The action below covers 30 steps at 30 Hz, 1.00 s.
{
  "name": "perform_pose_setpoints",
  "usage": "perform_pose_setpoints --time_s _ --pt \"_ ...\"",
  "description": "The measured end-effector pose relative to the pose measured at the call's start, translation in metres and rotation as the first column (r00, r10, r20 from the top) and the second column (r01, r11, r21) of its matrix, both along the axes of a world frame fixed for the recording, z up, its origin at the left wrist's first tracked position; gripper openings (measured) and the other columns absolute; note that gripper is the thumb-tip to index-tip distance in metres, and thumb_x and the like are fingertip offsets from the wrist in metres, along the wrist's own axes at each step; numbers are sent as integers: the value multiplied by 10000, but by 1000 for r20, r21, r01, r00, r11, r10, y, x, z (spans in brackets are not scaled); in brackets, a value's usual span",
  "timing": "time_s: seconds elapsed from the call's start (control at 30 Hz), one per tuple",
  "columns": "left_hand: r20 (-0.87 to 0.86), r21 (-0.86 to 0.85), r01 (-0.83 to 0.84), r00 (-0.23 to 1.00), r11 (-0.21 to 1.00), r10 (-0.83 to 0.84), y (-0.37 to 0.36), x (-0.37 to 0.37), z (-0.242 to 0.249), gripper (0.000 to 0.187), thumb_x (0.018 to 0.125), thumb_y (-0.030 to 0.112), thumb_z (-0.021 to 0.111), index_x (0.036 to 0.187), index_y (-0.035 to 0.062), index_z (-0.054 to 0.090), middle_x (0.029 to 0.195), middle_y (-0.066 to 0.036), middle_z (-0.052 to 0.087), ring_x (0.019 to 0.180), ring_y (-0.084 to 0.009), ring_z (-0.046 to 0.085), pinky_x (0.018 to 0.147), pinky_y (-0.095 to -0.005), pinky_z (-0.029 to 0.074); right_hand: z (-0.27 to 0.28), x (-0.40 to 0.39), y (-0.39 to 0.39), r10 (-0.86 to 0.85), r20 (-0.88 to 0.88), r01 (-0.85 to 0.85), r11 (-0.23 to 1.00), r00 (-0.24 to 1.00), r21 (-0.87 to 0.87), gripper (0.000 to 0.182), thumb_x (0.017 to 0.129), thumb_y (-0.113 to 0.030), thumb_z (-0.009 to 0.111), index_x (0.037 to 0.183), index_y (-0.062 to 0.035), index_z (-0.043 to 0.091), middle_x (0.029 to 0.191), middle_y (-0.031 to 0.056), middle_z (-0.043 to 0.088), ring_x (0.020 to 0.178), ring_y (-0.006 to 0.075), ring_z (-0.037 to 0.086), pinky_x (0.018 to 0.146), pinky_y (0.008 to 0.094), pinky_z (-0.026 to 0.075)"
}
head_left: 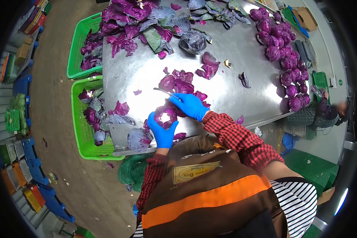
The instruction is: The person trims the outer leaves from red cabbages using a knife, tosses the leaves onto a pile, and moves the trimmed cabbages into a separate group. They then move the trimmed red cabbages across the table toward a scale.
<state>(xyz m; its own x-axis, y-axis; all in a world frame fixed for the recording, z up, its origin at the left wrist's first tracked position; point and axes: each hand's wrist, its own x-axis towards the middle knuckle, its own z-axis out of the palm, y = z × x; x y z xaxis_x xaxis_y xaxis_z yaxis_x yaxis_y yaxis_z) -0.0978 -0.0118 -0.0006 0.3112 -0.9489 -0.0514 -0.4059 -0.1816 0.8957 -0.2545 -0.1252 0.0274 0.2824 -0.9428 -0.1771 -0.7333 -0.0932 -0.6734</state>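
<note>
My left hand [161, 131], in a blue glove, is wrapped round the near side of a red cabbage [165, 116]. A pale cut stem end on the cabbage faces up. Just above and to the right, my right hand [189, 106], also blue-gloved, grips a knife [164, 92] whose thin blade points left over the steel table [226, 93]. Its handle is hidden in the fist. Loose purple leaves [180, 82] lie just beyond both hands. Near the table's front edge, left of my left hand, rests a bluish outer leaf [139, 139].
Trimmed red cabbages [287, 59] are heaped along the table's right side. A big pile of leaves [142, 20] covers the far left. Two green crates [76, 119] holding leaves stand against the left edge. Another person [325, 109] is at the far right.
</note>
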Motion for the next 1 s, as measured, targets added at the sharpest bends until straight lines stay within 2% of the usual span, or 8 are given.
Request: perform_pose_setpoints --time_s 0.1,0.17,0.3,0.63,0.77,0.83,0.9,1.0 --pt "-49 6 24 999 1000 -24 5 1 -1 1040 649 232 915 1435 -26 285 1359 -193 367 1285 -337 384 1099 -440 323 20 9 5 17 35 -20 997 999 78 482 928 -528 572 1088 -89 689 812 192 684 751 359 682 674 442 526" --pt "32 45 -54 998 998 53 11 1 0 1107 646 277 917 1458 -38 234 1389 -210 335 1309 -361 357 1110 -465 308 7 7 -1 -147 202 6 822 968 569 559 865 -595 623 1057 -76 704 842 180 688 821 347 681 743 421 522" --pt "-400 341 -372 774 863 491 0 -22 -6 1075 678 272 905 1460 -54 244 1386 -191 361 1276 -306 422 1094 -412 375 6 12 23 -49 109 9 943 993 333 614 858 -592 643 1009 2 689 876 184 685 830 338 670 764 397 514" --pt "-580 332 -282 692 900 431 11 -18 7 856 724 63 846 1429 60 361 1363 -100 454 1233 -240 486 1030 -390 449 -52 -48 20 -224 389 -133 696 893 706 431 889 -431 678 992 -13 649 774 78 619 599 135 588 540 268 510" --pt "-835 394 -190 335 899 436 38 -17 -7 756 826 63 741 1466 96 341 1369 -104 464 1233 -245 504 1035 -411 460 -57 -75 19 -58 332 -144 820 941 553 414 894 -407 654 965 1 635 763 97 626 655 195 635 600 335 532" --pt "-908 353 -160 181 922 379 46 -20 -7 737 849 63 708 1479 104 330 1366 -109 472 1222 -243 518 1028 -412 472 -69 -85 -5 148 118 -159 982 982 96 385 860 -360 686 975 6 647 803 135 650 774 257 656 719 402 536" --pt "-968 247 -105 15 963 250 50 -30 16 689 864 64 673 1468 106 345 1340 -115 503 1179 -231 553 1003 -387 499 -65 -93 -52 -98 132 67 972 986 224 442 829 -337 711 1113 -8 630 848 161 656 872 313 643 807 442 511" --pt "-888 278 -64 363 959 281 37 -44 30 715 828 11 676 1458 67 343 1349 -129 494 1195 -251 545 1023 -397 483 -26 -93 -75 -260 177 302 912 949 -279 449 873 -339 664 1206 -48 586 880 163 655 867 350 640 765 454 509"
